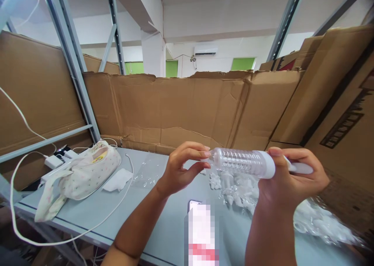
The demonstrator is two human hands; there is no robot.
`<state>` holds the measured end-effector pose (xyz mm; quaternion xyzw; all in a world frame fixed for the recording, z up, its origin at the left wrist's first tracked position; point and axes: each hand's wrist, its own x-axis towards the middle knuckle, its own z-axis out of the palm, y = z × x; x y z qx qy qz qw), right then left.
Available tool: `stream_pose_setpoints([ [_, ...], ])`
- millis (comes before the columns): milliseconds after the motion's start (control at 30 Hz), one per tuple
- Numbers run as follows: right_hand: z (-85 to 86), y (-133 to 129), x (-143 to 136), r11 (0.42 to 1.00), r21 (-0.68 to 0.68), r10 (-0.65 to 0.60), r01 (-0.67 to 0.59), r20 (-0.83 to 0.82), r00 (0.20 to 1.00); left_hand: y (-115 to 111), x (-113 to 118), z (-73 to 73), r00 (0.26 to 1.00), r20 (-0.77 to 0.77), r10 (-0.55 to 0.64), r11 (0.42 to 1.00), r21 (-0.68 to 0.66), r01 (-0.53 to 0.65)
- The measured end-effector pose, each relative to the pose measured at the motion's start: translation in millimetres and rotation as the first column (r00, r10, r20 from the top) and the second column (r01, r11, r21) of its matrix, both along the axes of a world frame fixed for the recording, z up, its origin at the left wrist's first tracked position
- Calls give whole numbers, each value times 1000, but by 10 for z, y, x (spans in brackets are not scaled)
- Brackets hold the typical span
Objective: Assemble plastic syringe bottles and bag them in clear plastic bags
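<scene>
A clear ribbed plastic tube (241,161) with a white collar and a white handle lies level in the air above the table. My right hand (292,174) wraps round its white handle end at the right. At the tube's narrow left tip, the thumb and fingers of my left hand (187,164) pinch together. Below the tube, clear bags of small white parts (242,190) rest on the table. A phone (201,227), partly blurred out, lies between my forearms.
On the grey table (157,234), a patterned cloth pouch (87,172), white tissue (118,180), power strip (54,162) and looping white cable are at left. A flat clear bag (149,170) lies near the middle. Cardboard walls (175,106) and metal posts surround the table.
</scene>
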<state>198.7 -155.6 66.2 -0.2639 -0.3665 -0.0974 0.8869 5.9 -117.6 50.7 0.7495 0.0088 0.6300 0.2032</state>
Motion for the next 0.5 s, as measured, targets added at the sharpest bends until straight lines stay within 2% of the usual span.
stream_pose_setpoints([
  [133, 2, -4, 12, 1000, -22, -7, 7, -1, 1000, -26, -17, 10, 995, -37, -96, 980, -178, 88],
  [233, -10, 0, 30, 1000, -6, -2, 2, 10, 1000, -37, -29, 23, 993, -66, -99, 938, -340, 71],
  [300, -17, 2, 41, 1000, 4, -16, 16, 17, 1000, -35, -40, 36, 988, -117, -99, 921, -386, 47],
  [367, -17, 2, 49, 1000, 3, -21, 20, 22, 1000, -26, -55, 50, 981, -169, -99, 938, -345, 35],
  [400, -14, 2, 51, 1000, -4, -12, 12, 24, 1000, -20, -64, 56, 979, -187, -79, 959, -281, 24],
  [500, 3, 1, 45, 998, -32, 46, -45, 25, 999, -6, -88, 67, 980, -182, 75, 997, 21, -72],
])
